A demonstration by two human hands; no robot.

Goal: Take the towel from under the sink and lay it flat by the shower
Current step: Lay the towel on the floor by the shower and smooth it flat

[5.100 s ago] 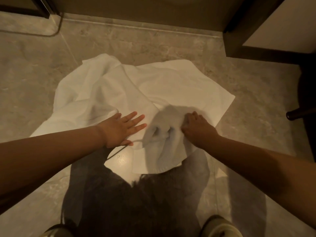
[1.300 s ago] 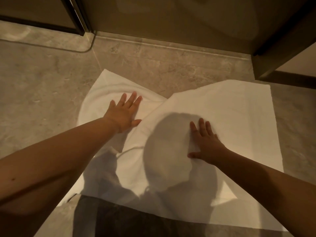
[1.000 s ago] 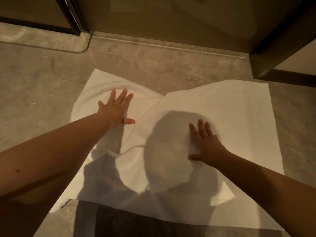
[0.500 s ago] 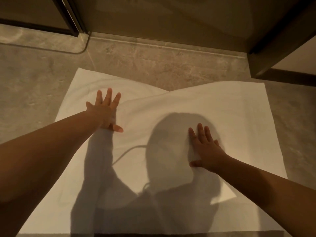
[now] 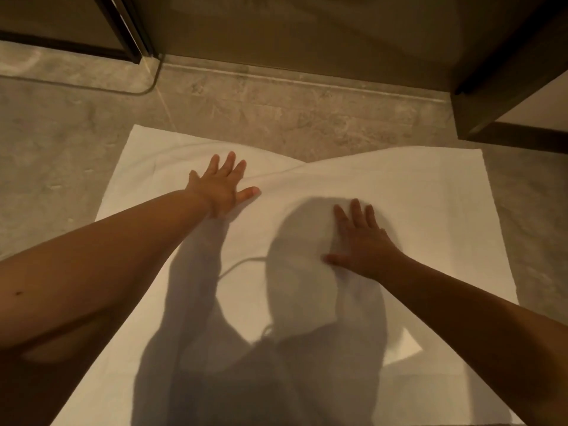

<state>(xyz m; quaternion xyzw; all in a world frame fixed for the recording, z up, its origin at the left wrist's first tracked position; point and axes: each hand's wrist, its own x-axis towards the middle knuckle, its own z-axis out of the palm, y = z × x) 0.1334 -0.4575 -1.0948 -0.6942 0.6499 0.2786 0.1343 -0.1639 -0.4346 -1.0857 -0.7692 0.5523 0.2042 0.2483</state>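
**Towel down on floor; one fold left at far edge**

White towel (image 5: 430, 195) lies spread on the tiled floor (image 5: 61, 149), with the glass panel (image 5: 276, 32) at 12 o'clock. Left hand (image 5: 219, 189) at 11 and right hand (image 5: 359, 241) at 2 press flat with straight fingers, gripping nothing. Judged soft, light, limp, apt to slide on tile. For the fold at 12, pinch the far corners and pull outward.

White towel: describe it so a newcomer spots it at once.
Below the dark-framed glass shower door, look at the grey stone floor. The white rectangular cloth towel lies spread there, left hand and right hand pressing flat on it. It is the only white thing on the grey tiles.
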